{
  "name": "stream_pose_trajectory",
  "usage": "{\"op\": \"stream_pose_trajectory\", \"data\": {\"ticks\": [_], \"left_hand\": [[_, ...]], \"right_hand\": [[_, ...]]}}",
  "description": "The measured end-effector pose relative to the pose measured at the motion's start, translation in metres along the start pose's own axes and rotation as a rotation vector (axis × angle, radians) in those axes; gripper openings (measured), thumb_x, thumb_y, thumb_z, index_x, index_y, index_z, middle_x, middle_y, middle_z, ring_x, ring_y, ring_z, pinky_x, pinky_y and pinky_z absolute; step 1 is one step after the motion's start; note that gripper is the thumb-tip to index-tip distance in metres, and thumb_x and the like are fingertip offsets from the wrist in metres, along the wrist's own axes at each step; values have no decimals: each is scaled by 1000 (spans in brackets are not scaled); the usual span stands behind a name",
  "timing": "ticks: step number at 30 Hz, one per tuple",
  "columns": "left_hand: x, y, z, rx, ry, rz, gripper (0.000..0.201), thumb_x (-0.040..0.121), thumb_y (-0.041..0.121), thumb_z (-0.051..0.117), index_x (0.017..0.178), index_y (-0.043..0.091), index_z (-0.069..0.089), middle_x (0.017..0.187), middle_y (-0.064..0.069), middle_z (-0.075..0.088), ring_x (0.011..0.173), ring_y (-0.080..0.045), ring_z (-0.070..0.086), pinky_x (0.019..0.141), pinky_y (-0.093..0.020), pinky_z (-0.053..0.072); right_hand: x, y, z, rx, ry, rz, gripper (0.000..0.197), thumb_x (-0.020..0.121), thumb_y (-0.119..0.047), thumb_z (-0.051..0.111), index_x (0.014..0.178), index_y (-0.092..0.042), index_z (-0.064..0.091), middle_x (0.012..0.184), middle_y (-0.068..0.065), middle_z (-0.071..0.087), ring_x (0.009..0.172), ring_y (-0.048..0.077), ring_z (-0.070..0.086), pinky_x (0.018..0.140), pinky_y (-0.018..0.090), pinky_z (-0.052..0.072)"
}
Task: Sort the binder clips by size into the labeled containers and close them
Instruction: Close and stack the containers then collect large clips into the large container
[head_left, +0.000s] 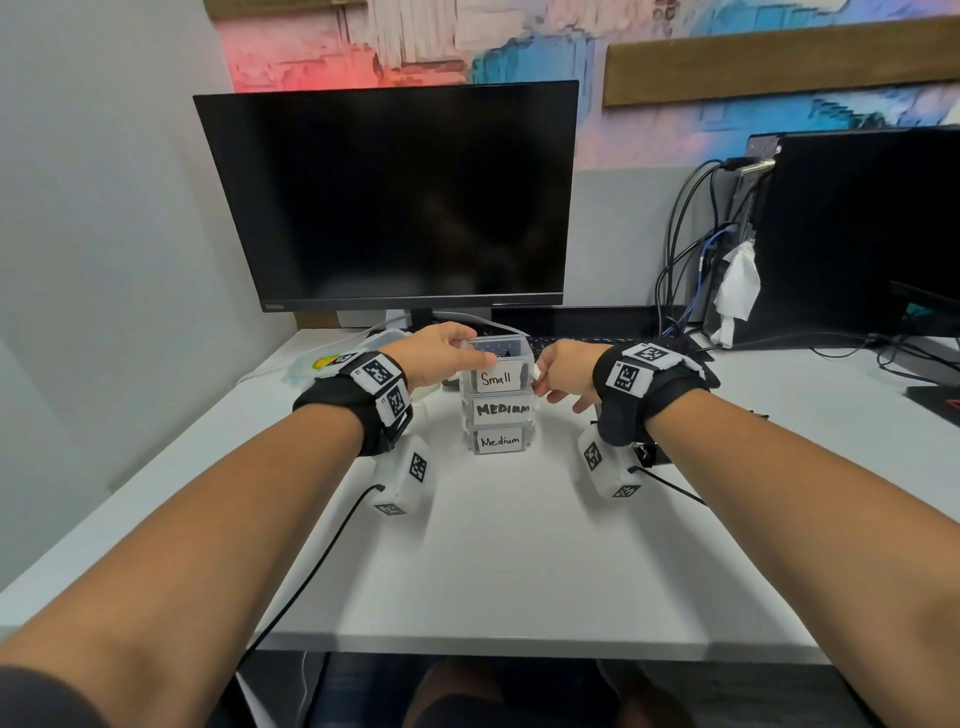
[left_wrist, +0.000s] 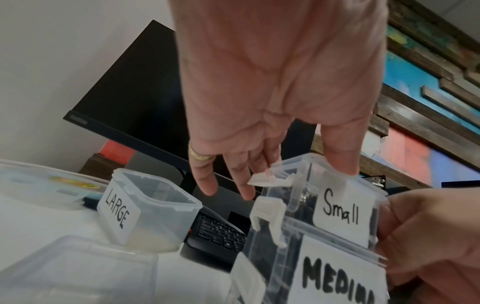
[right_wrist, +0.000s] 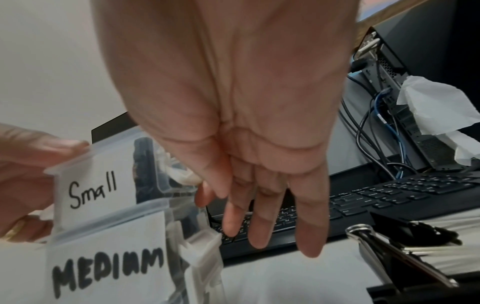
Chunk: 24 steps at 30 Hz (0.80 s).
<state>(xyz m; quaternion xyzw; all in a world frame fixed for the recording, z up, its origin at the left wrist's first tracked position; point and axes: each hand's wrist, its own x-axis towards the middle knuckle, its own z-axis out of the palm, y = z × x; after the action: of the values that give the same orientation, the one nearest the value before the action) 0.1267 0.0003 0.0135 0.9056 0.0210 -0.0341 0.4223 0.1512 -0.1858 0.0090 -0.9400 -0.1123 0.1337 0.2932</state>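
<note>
Three clear containers stand stacked mid-desk: Small (head_left: 498, 379) on top, MEDIUM (head_left: 501, 409) under it, Medium (head_left: 500, 441) at the bottom. Dark clips show through the Small container's (left_wrist: 340, 209) walls. My left hand (head_left: 475, 356) grips its lid, thumb (left_wrist: 340, 162) on the front edge and fingers at the left latch flap (left_wrist: 262, 179), which sticks out unclipped. My right hand (head_left: 540, 376) pinches the white right latch (right_wrist: 187, 176) of the Small container (right_wrist: 91, 191); the other fingers hang straight. A clear LARGE container (left_wrist: 145, 205) stands open and looks empty to the left.
A loose clear lid (left_wrist: 78, 267) lies near the LARGE container. Large black binder clips (right_wrist: 376, 246) lie on the desk to the right. A keyboard (head_left: 571, 340) and monitor (head_left: 389, 197) stand behind the stack, a PC tower (head_left: 857, 234) with cables at the right.
</note>
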Motion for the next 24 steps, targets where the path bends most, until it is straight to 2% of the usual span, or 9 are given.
{"op": "stream_pose_trajectory", "data": {"ticks": [1, 3, 8, 12, 15, 19, 20, 22, 24], "left_hand": [[0, 0, 0, 2, 1, 0, 67, 83, 39, 70, 140, 20, 42, 141, -5, 48, 123, -22, 48, 105, -36, 37], [0, 0, -1, 9, -2, -4, 67, 82, 40, 70, 140, 21, 42, 141, -5, 48, 124, -22, 48, 108, -39, 37], [0, 1, -1, 30, -12, -13, 67, 83, 41, 69, 141, 21, 41, 141, -5, 48, 126, -23, 47, 110, -43, 36], [0, 1, -2, 40, -21, -16, 70, 81, 43, 70, 141, 21, 41, 140, -4, 50, 123, -22, 50, 109, -44, 37], [1, 1, -3, 48, -29, -25, 70, 80, 45, 70, 140, 23, 41, 140, -3, 50, 122, -22, 50, 109, -44, 37], [1, 1, -3, 56, -30, -28, 71, 80, 46, 70, 141, 23, 41, 141, -3, 49, 124, -22, 49, 110, -45, 36], [1, 1, -3, 55, -29, -28, 71, 80, 45, 70, 141, 23, 41, 142, -3, 48, 124, -22, 48, 110, -45, 36], [2, 1, -3, 54, -27, -29, 71, 81, 44, 70, 142, 23, 40, 143, -3, 47, 126, -22, 48, 110, -45, 35], [2, 2, -4, 53, -29, -34, 70, 81, 43, 70, 141, 24, 40, 143, -4, 47, 125, -23, 48, 110, -45, 36]], "right_hand": [[-1, 0, -1, 0, 7, -9, 14, 93, -11, 53, 82, -19, 57, 120, 13, 65, 111, 29, 64, 86, 38, 53], [-2, 0, -3, 2, 5, -16, 10, 92, -10, 55, 86, -18, 57, 120, 13, 65, 111, 29, 64, 81, 35, 52], [-2, 2, -4, 34, 6, -10, 22, 90, -8, 58, 73, -22, 53, 118, 14, 66, 106, 28, 66, 55, 22, 49], [0, 3, -7, 80, 9, 7, 23, 92, -6, 53, 74, -19, 52, 119, 14, 66, 85, 18, 62, 47, 18, 44], [3, 5, -10, 116, 43, 20, 23, 93, -7, 52, 74, -19, 50, 118, 14, 66, 82, 17, 60, 49, 21, 45], [9, 6, -10, 239, 4, 72, 10, 91, -11, 59, 88, -18, 53, 106, 11, 70, 84, 19, 67, 77, 44, 54], [10, 5, -10, 271, -2, 77, 9, 91, -14, 59, 88, -19, 53, 103, 9, 71, 84, 19, 67, 77, 47, 53], [10, 0, -10, 310, -14, 87, 8, 94, -20, 56, 87, -18, 53, 102, 8, 69, 82, 20, 65, 69, 43, 51], [9, -6, -9, 320, -37, 123, 14, 98, -22, 50, 103, -12, 56, 107, 10, 68, 84, 23, 63, 68, 43, 48]]}}
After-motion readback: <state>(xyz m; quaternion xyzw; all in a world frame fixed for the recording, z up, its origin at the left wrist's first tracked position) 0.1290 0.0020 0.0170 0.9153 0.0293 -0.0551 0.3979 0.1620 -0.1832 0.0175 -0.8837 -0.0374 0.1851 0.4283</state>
